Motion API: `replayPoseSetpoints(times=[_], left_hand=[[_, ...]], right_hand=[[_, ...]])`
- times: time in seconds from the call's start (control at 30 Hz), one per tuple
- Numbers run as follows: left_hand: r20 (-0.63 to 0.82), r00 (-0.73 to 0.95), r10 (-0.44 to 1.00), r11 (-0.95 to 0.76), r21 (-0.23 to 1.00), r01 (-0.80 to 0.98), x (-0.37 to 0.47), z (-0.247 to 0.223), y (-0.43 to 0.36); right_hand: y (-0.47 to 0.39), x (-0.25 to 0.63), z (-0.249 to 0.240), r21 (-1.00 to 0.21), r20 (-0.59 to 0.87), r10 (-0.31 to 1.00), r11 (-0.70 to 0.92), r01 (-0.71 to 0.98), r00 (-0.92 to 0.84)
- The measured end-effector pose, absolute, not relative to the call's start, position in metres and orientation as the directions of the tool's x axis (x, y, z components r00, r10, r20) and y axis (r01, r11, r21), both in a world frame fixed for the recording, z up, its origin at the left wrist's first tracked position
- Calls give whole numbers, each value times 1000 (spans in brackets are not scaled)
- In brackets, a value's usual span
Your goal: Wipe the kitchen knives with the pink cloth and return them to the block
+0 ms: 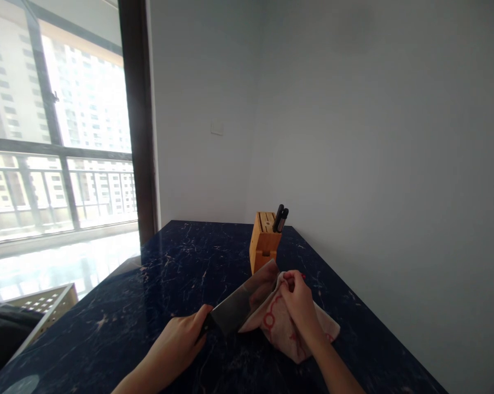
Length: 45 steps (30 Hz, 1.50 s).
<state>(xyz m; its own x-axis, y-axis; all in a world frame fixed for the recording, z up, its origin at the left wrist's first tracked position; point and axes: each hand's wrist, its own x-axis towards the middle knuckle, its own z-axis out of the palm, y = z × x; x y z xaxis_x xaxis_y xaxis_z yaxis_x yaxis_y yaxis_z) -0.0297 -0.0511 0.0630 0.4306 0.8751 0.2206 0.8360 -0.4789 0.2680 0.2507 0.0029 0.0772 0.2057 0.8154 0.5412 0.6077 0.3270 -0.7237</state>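
Observation:
My left hand [183, 338] is wrapped round the black handle of a broad-bladed knife [240, 302]. Its blade slants up and to the right, its far end in front of the knife block. My right hand [299, 300] pinches a pink cloth [283, 328] with a red pattern, close to the blade's far end. The cloth hangs down beside the blade's lower edge and spreads towards the right. Whether cloth and blade touch is hard to tell.
A wooden knife block [266, 241] with two black-handled tools stands on the dark blue marbled table [181, 268]. A wall rises along the right side. At the lower left is a perforated chair [52, 306] with dark fabric on it.

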Motion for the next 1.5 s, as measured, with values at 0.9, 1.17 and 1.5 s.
replayPoseSetpoints(times=[0.9, 1.17, 1.5], left_hand=[[216, 461, 860, -503, 212, 838, -20, 68, -56], [212, 524, 825, -552, 100, 828, -17, 71, -60], [256, 485, 836, -535, 188, 823, -22, 63, -56]], right_hand=[[-9, 233, 83, -727, 497, 854, 312, 612, 154], [-9, 241, 96, -723, 631, 743, 459, 517, 223], [-23, 214, 91, -637, 661, 749, 585, 502, -35]])
